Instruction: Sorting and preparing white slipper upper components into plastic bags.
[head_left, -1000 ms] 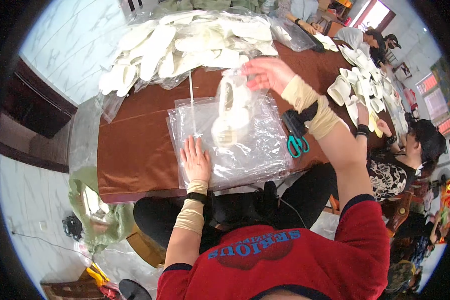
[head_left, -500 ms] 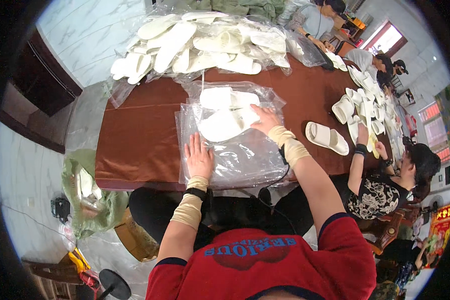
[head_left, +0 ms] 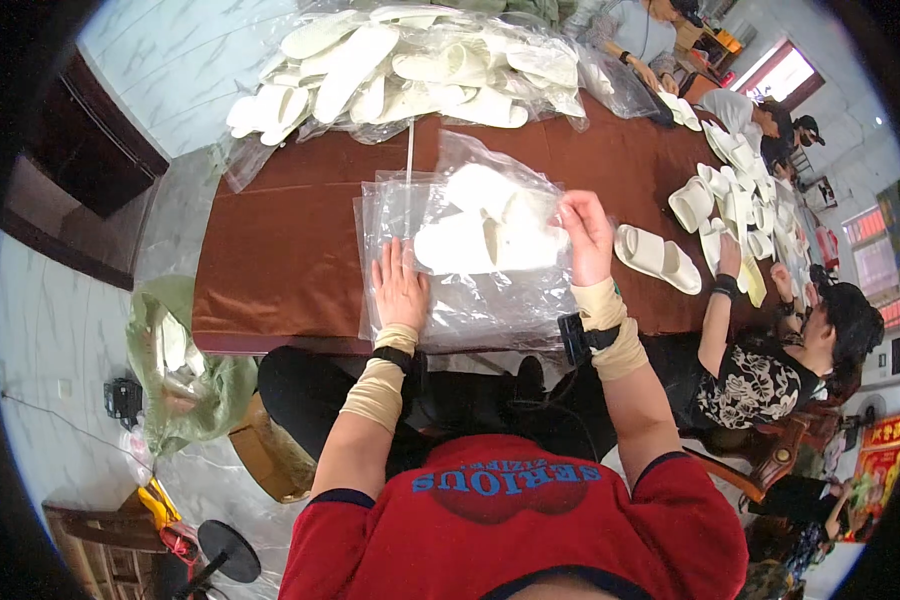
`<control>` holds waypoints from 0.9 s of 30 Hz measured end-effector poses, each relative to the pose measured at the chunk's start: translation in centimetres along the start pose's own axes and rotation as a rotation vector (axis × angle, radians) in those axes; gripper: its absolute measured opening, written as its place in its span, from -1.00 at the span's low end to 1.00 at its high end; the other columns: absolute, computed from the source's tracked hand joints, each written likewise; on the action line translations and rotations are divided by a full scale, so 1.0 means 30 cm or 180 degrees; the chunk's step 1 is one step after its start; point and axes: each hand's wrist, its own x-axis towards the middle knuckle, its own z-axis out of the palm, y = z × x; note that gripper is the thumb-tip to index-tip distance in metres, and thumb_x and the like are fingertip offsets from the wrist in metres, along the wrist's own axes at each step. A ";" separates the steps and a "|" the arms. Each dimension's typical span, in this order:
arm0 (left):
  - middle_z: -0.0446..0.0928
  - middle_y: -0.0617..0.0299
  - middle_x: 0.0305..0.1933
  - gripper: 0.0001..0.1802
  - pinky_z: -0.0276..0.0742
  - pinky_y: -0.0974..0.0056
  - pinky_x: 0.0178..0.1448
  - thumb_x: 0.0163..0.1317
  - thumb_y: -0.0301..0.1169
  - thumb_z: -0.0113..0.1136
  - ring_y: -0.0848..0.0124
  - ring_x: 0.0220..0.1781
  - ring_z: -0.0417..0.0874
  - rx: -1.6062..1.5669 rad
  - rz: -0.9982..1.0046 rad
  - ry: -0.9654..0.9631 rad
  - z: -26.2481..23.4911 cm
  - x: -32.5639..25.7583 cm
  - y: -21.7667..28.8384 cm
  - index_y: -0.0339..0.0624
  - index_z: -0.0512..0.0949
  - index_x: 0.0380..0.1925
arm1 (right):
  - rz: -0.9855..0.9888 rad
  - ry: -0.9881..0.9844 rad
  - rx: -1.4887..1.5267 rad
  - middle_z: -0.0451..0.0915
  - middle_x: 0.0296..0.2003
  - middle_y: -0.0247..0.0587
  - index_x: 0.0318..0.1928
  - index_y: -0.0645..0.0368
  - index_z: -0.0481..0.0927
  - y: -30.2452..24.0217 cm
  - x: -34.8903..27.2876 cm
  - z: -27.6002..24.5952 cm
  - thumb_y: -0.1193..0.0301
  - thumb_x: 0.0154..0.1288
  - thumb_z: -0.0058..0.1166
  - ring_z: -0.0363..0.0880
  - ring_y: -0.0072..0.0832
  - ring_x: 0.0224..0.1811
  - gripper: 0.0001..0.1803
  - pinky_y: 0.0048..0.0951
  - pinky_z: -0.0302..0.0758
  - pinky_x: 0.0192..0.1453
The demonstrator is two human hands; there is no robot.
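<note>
A pair of white slippers (head_left: 455, 243) lies inside a clear plastic bag (head_left: 468, 150), bright with glare, on a stack of flat clear bags (head_left: 480, 312) near the table's front edge. My left hand (head_left: 401, 287) rests flat on the left side of that stack, fingers stretched out, just left of the slippers. At the bag's right edge, my right hand (head_left: 587, 238) is raised a little with thumb and fingers pinched on the plastic. Another white pair of slippers (head_left: 660, 259) lies unbagged to the right of that hand.
Bagged white slippers (head_left: 410, 75) are heaped at the table's back. More loose slippers (head_left: 740, 195) spread along the right, where a co-worker (head_left: 760, 360) in a black cap handles some. A green sack (head_left: 185, 365) stands on the floor at left, beside the brown-covered table (head_left: 270, 260).
My right hand has moved right, off the slippers, and now pinches the bag's edge. The bag's film now covers the slippers, which have shifted slightly right. My left hand stays flat.
</note>
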 end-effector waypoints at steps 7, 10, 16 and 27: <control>0.19 0.10 0.40 -0.47 -0.06 0.02 0.50 0.22 -0.33 0.02 0.18 0.48 0.09 -0.0261 0.0034 -0.0036 -0.001 -0.002 0.000 -0.17 0.29 0.22 | 0.0625 0.0122 -0.0159 0.46 -0.29 -0.47 -0.18 0.15 0.43 0.121 -0.038 -0.159 0.44 0.39 -0.04 0.42 -0.67 -0.21 -0.93 -0.60 0.43 -0.08; 0.20 0.11 0.39 -0.50 -0.06 0.02 0.50 0.21 -0.40 0.01 0.19 0.47 0.11 -0.0472 -0.0067 0.0053 0.001 -0.013 -0.005 -0.17 0.32 0.19 | 0.0690 0.0113 0.0270 0.50 -0.27 -0.43 -0.18 0.14 0.43 -0.003 -0.014 -0.078 0.42 0.41 -0.07 0.48 -0.63 -0.19 -0.92 -0.54 0.48 -0.05; 0.33 0.04 0.30 -0.55 0.03 0.04 0.47 0.22 -0.56 -0.09 0.12 0.42 0.19 -0.1227 -0.0112 0.0339 -0.009 -0.004 -0.036 -0.21 0.35 0.16 | 0.0055 -0.0403 0.0494 0.50 -0.20 -0.34 -0.12 0.14 0.42 -0.213 0.075 -0.011 0.45 0.42 -0.13 0.51 -0.53 -0.08 -0.90 -0.39 0.54 -0.01; 0.52 0.11 0.12 -0.67 0.27 0.31 0.32 0.39 -0.47 -0.12 0.34 0.20 0.47 -0.3582 -0.0864 0.0227 -0.041 0.007 -0.104 -0.27 0.43 0.11 | 0.0419 -0.0798 -0.0543 0.53 -0.13 -0.34 -0.01 0.13 0.41 0.042 -0.087 -0.127 0.43 0.44 -0.15 0.56 -0.53 -0.10 -0.82 -0.50 0.50 -0.06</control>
